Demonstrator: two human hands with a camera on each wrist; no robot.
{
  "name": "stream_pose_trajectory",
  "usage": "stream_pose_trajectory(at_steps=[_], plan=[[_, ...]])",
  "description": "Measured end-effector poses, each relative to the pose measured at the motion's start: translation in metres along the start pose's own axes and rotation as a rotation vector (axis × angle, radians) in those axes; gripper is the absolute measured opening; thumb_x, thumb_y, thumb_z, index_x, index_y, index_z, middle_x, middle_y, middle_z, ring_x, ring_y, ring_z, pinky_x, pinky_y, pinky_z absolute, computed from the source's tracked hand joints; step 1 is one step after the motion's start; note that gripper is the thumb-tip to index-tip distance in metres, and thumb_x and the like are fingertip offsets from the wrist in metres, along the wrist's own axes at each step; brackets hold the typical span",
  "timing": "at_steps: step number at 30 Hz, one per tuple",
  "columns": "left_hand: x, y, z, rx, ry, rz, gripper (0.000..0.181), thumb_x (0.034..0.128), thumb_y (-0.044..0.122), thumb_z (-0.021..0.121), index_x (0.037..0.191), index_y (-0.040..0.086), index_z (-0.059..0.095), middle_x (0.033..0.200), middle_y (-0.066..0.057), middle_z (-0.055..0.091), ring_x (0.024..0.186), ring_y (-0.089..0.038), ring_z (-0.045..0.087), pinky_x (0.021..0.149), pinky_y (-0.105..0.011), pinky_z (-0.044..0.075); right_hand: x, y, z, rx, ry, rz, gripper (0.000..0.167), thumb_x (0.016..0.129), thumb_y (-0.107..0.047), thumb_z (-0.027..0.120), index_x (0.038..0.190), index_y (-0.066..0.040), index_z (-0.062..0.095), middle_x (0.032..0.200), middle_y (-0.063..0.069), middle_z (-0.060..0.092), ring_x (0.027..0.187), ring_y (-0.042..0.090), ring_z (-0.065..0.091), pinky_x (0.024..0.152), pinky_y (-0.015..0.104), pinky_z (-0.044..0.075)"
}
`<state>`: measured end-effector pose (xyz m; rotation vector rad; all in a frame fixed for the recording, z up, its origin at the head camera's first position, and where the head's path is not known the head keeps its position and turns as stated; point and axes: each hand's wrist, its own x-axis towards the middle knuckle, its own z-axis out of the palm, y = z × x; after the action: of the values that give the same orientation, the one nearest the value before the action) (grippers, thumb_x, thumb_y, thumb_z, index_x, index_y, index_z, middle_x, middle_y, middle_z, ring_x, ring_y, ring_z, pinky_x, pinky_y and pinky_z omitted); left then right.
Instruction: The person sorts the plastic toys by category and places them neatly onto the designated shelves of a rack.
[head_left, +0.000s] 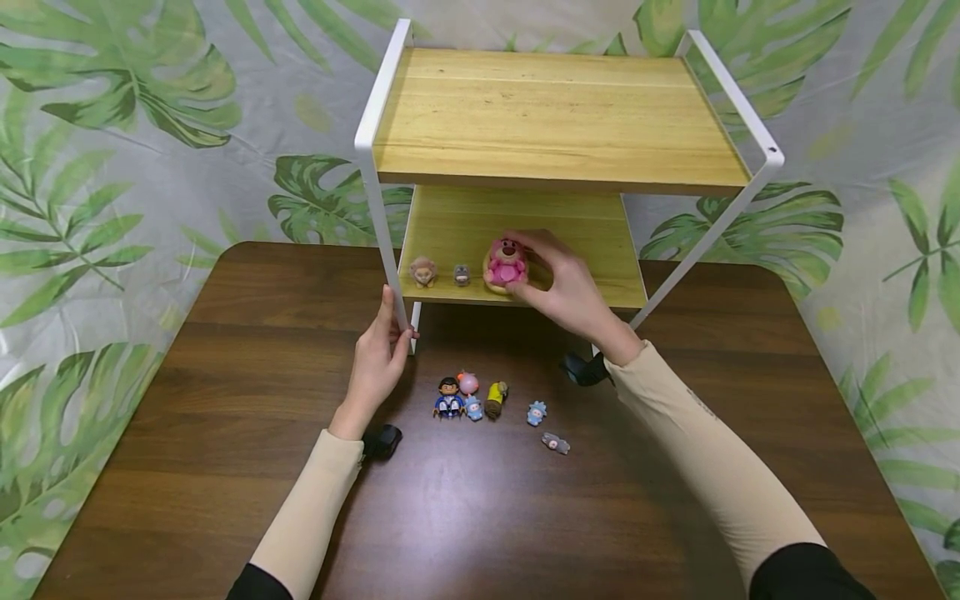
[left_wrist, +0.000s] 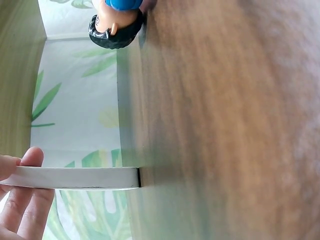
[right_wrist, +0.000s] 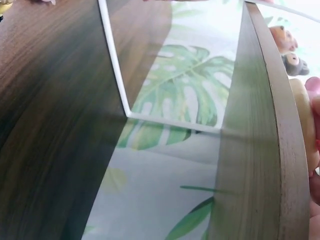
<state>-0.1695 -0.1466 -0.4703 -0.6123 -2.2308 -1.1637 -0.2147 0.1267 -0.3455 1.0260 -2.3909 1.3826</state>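
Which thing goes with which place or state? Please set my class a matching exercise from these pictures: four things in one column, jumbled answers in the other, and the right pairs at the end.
Things
1. Pink bear figure
2. Left hand
3. Maned figure
4. Dark-haired figure in blue

Places and states
A. Gripping a white leg
B. On the table
C. Held by the right hand
D. Nearest the left end of the lower shelf

Pairs: 1-C, 2-A, 3-D, 4-B
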Motion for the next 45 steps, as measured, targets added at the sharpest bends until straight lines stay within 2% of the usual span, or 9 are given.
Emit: stream_pose_trajectory(at_steps=[16,26,35,45], plan=[[0.001,0.002,0.000,0.014,0.003,-0.001,0.106,0.0884,-0.013,0.057,0.150,0.050,-0.002,0.088,-0.020,0.057,0.075,-0.028,0.064,0.063,-0.040,0.055,0.006,0.000,-0.002,-0.035,-0.055,0.066,0.055,0.084,-0.005,0.072,0.134,0.004,0.051,0.127,0.019,0.052,0.119,0.029,0.050,0.102,0.036,0.041],[0.001,0.003,-0.001,0.007,0.004,-0.005,0.106,0.0879,-0.014,0.057,0.150,0.050,-0.002,0.088,-0.020,0.057,0.075,-0.029,0.064,0.064,-0.040,0.056,0.006,0.002,-0.002,-0.009,-0.070,0.075,0.054,0.086,-0.004,0.070,0.135,0.004,0.049,0.131,0.019,0.051,0.122,0.031,0.049,0.102,0.034,0.040],[0.000,0.001,0.000,0.004,0.010,0.004,0.105,0.0879,-0.014,0.057,0.150,0.049,0.000,0.089,-0.020,0.057,0.075,-0.028,0.064,0.064,-0.040,0.056,-0.001,0.002,-0.008,0.023,-0.045,0.055,0.053,0.087,-0.002,0.068,0.136,0.002,0.049,0.133,0.017,0.049,0.124,0.029,0.047,0.104,0.032,0.038],[0.001,0.003,0.000,0.003,0.012,0.003,0.107,0.0869,-0.015,0.057,0.150,0.049,0.000,0.089,-0.021,0.057,0.075,-0.029,0.064,0.064,-0.041,0.056,-0.018,-0.004,-0.015,0.043,0.012,0.062,0.049,0.086,0.003,0.068,0.132,0.006,0.051,0.129,0.020,0.052,0.120,0.030,0.051,0.102,0.037,0.040]])
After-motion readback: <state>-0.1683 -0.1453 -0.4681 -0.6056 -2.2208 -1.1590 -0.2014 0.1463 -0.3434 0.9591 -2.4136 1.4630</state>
